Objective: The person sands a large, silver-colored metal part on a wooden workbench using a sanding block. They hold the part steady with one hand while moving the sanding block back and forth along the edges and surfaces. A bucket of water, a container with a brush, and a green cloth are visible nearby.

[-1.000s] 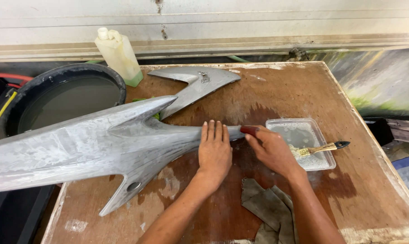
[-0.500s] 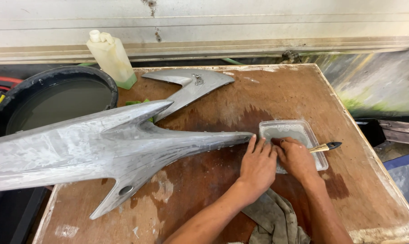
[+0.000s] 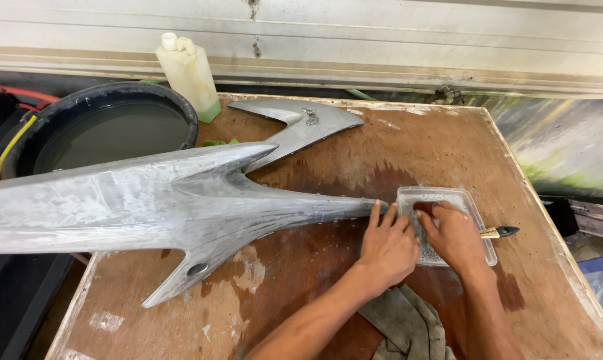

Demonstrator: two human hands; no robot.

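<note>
**Both hands at the shallow tray, right side of the bench**

Clear plastic tray sits near the bench's right edge; wet, greyish film inside, contents otherwise hard to read. Left hand lies flat, fingers spread, at the tray's left rim, just beside the narrow tip of the long grey fish-shaped casting; it grips nothing. Right hand rests over the tray, fingers curled downward; cannot tell whether it holds anything. Paintbrush lies across the tray's right rim. Black tub off the far-left corner holds murky water. Pale plastic bottle stands at the far edge. Rag at the near edge.
</note>
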